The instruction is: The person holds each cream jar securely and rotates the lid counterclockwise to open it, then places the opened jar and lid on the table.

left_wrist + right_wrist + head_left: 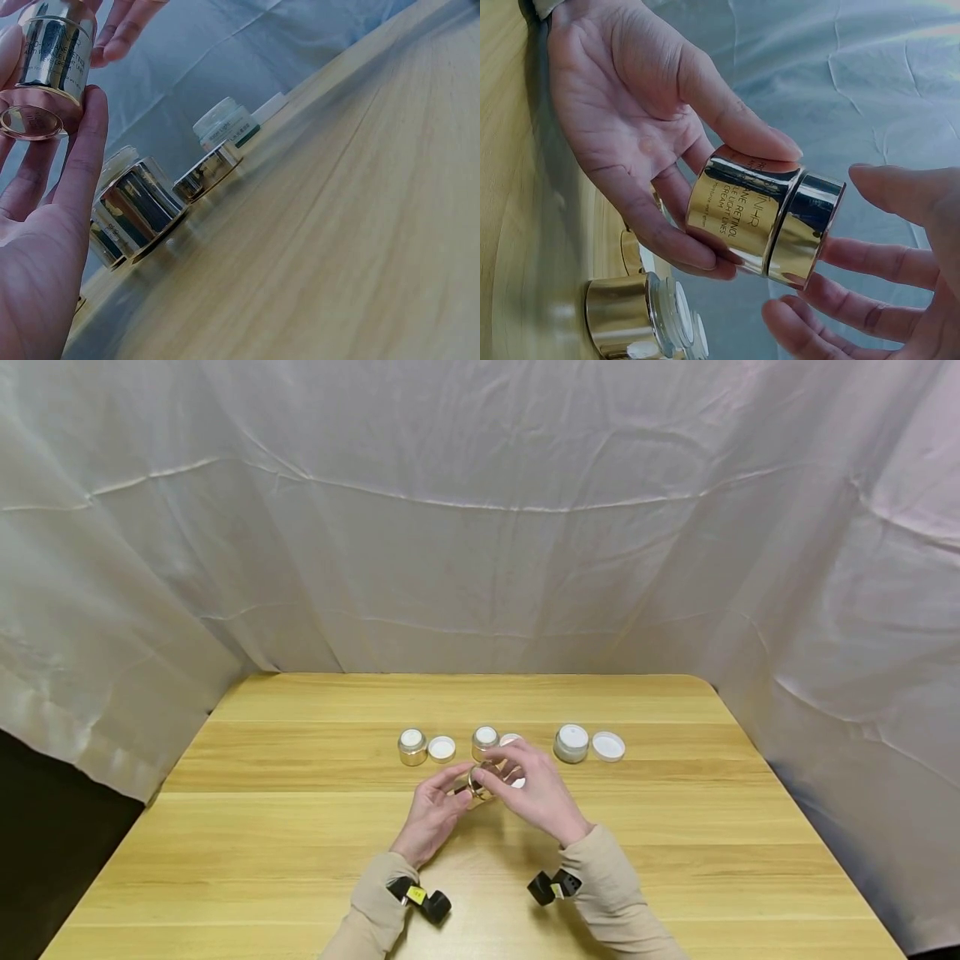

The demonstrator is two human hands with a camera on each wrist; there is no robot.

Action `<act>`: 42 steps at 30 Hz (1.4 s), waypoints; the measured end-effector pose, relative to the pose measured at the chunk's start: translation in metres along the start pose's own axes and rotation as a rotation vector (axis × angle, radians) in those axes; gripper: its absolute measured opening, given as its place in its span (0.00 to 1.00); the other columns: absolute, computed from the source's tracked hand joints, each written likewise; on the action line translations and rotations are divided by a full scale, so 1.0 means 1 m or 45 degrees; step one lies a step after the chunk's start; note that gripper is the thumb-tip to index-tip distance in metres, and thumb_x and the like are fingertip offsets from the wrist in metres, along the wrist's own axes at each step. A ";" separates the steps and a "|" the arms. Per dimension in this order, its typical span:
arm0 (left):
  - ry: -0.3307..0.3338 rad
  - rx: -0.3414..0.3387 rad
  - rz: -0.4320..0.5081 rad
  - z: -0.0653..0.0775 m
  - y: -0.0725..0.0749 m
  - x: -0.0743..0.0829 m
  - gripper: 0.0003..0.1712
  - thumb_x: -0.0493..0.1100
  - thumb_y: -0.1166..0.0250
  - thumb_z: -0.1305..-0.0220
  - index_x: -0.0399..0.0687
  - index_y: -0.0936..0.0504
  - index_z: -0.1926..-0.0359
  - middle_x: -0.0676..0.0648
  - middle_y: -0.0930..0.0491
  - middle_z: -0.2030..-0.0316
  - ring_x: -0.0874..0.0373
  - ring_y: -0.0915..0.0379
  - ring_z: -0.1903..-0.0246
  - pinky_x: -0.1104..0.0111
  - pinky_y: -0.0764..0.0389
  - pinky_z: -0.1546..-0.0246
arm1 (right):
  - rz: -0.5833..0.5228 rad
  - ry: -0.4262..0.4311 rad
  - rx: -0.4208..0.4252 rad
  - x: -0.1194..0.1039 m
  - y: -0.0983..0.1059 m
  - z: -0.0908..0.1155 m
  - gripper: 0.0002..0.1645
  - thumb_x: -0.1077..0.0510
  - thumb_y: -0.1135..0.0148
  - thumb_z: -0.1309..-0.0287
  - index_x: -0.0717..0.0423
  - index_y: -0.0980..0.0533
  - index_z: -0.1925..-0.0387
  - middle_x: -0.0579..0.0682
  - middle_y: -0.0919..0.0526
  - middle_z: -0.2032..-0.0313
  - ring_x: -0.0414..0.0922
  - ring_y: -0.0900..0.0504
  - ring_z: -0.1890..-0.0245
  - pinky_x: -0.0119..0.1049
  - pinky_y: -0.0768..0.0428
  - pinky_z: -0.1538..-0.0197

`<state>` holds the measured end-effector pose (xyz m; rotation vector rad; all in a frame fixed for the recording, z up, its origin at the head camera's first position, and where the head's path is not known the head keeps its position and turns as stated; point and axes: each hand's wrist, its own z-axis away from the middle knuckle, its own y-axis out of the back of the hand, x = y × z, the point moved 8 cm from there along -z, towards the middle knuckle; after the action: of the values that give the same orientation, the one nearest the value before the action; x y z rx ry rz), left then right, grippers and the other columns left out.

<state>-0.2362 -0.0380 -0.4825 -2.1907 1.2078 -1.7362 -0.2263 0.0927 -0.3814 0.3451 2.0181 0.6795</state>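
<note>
Between both hands a shiny gold cream jar with printed lettering is held above the table, its gold lid on. My left hand grips the jar's body, thumb on one side and fingers on the other, as the right wrist view shows. At the lid end is my right hand, its fingers spread and fairly straight. In the right wrist view, its fingertips are at the lid's edge, while the thumb appears slightly apart from it. The left wrist view shows the jar's round base pointing down.
Behind the hands stand a gold jar beside an upturned lid, and another gold jar with a lid partly hidden. Farther right are a pale glass jar and a white lid. A white piece shows under my right hand.
</note>
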 end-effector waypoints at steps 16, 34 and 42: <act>0.011 -0.006 -0.013 0.000 0.001 0.000 0.22 0.30 0.38 0.32 0.55 0.19 0.42 0.54 0.20 0.44 0.63 0.19 0.49 0.75 0.15 0.47 | -0.090 0.041 -0.082 -0.004 -0.002 0.001 0.17 0.57 0.31 0.39 0.60 0.18 0.50 0.52 0.17 0.55 0.47 0.14 0.60 0.41 0.12 0.51; 0.003 0.008 -0.001 0.000 0.002 0.000 0.23 0.30 0.38 0.33 0.57 0.19 0.43 0.56 0.19 0.43 0.65 0.20 0.48 0.75 0.15 0.48 | 0.012 0.152 -0.116 -0.011 -0.003 0.002 0.16 0.62 0.28 0.46 0.54 0.16 0.53 0.49 0.15 0.53 0.49 0.16 0.57 0.40 0.18 0.48; 0.007 0.009 -0.025 0.000 0.003 -0.002 0.22 0.30 0.38 0.32 0.55 0.20 0.42 0.56 0.20 0.44 0.65 0.19 0.51 0.76 0.16 0.48 | -0.008 0.027 -0.081 -0.004 -0.004 0.002 0.21 0.53 0.29 0.40 0.58 0.19 0.47 0.53 0.17 0.53 0.51 0.15 0.58 0.42 0.12 0.52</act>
<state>-0.2376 -0.0389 -0.4855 -2.2032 1.1833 -1.7521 -0.2224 0.0884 -0.3822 0.2950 2.0116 0.7444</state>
